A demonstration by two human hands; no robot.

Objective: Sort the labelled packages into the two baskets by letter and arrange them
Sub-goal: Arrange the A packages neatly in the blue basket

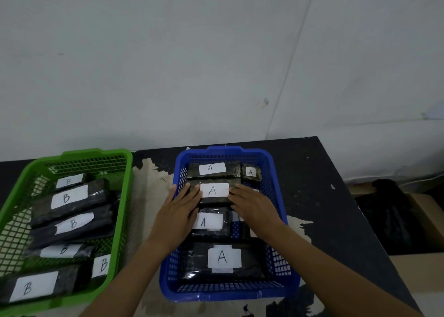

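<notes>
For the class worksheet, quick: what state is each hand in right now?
Left hand: open, straight fingers touching the left end of an A package.
Right hand: open, fingers touching its right end.

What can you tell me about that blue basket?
The blue basket looks like plastic: rectangular, with lattice walls, a solid rim and a handle lip at the far end. It sits upright on the dark, worn table, right of the green basket and apart from it. Dark wrapped packages labelled A lie inside. Both the left hand and right hand reach in, fingers straight, touching one package; the left hand crosses its left rim.
</notes>
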